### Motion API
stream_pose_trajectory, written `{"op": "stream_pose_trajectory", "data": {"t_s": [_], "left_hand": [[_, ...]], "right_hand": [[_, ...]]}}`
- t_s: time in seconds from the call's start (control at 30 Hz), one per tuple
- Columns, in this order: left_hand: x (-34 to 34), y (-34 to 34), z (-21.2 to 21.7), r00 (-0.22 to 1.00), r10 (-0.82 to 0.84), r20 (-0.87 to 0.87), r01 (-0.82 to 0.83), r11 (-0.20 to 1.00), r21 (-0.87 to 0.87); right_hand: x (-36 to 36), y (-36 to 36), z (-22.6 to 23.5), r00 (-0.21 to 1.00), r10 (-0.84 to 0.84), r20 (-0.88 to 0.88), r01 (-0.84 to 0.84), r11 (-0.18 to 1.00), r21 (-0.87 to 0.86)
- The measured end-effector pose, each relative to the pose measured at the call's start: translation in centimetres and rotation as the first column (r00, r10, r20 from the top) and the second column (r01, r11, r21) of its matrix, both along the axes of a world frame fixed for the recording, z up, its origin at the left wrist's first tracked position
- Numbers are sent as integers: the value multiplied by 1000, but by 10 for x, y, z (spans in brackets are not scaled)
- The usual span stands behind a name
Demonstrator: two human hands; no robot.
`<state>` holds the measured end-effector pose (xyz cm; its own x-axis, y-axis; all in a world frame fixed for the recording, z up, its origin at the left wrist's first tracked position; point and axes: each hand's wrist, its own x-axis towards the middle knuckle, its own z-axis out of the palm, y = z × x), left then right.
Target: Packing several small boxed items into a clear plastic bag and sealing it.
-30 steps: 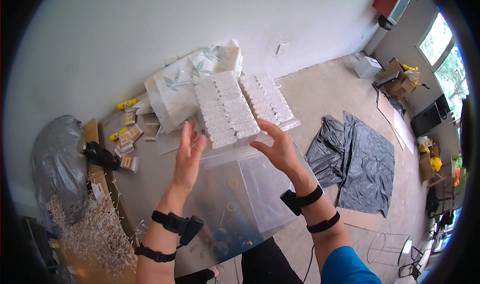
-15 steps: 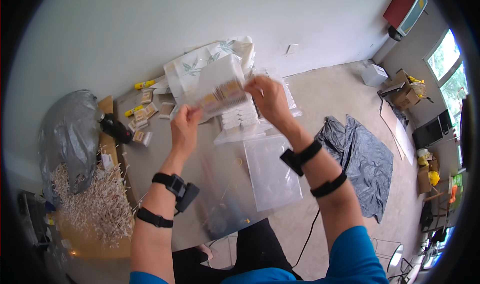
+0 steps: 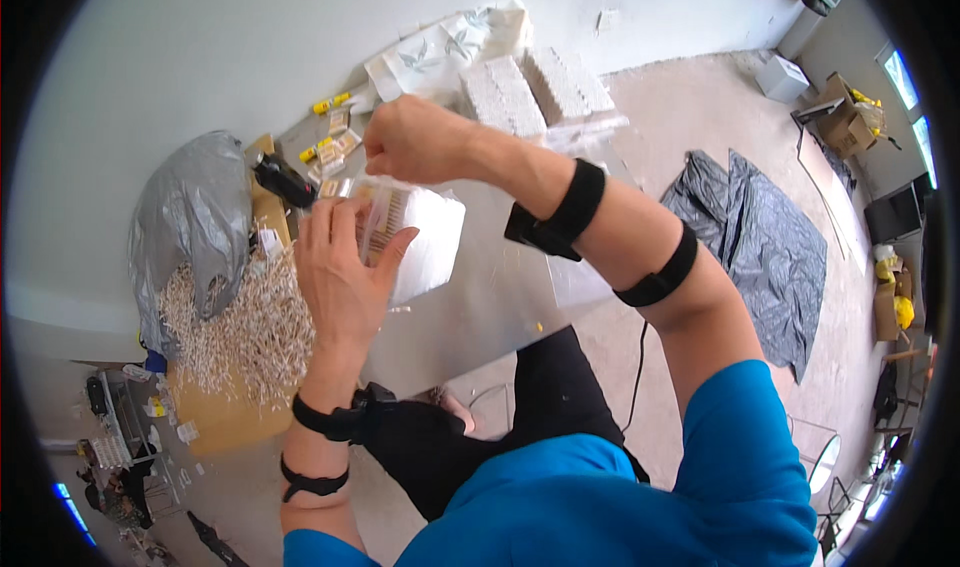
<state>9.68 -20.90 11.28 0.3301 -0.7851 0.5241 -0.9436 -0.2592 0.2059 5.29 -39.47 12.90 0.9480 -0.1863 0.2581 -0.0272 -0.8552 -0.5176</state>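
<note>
Near the left middle of the metal table [image 3: 470, 307], my left hand [image 3: 338, 257] is closed on the side of a clear plastic bag [image 3: 430, 242], its thumb across the front. Inside are white contents and a printed panel with rows of thin sticks. My right hand [image 3: 412, 139] is just above the bag's upper edge, its fingers bent down in a pinch. What lies between those fingertips is hidden. Small flat packets [image 3: 345, 142] lie beyond my left hand, beside a yellow tube [image 3: 332, 103]. A black bottle [image 3: 283, 179] stands to its left.
A heap of cotton swabs [image 3: 235, 327] lies at the left under a grey plastic bag [image 3: 190, 232]. White packed blocks [image 3: 505, 97] and a leaf-patterned sheet [image 3: 440, 52] sit at the back. A flat clear bag [image 3: 580, 272] lies at the right; dark sheeting [image 3: 765, 247] covers some floor.
The clear bag has come nearer and lower, its printed panel now turned toward my left hand. My right hand has swung left across the bag's top, and the view has shifted.
</note>
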Motion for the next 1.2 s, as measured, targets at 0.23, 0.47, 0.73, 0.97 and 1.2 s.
{"op": "stream_pose_trajectory", "data": {"t_s": [0.23,0.47,0.73,0.97,1.2], "left_hand": [[-25,49,-71,896,144,-420,-142,989,37],[-37,50,-142,962,171,-215,-172,985,13],[-30,94,-207,800,239,-550,-311,949,-41],[3,170,-253,674,433,-599,-477,874,95],[21,200,-253,716,529,-455,-465,848,255]], "right_hand": [[-11,50,-61,986,-73,-148,88,991,98],[-13,73,-58,829,-38,-558,200,952,232],[-18,79,-127,956,-62,-286,248,688,682],[-83,120,-214,778,-621,94,509,712,484],[-61,157,-228,891,-370,262,347,929,130]]}}
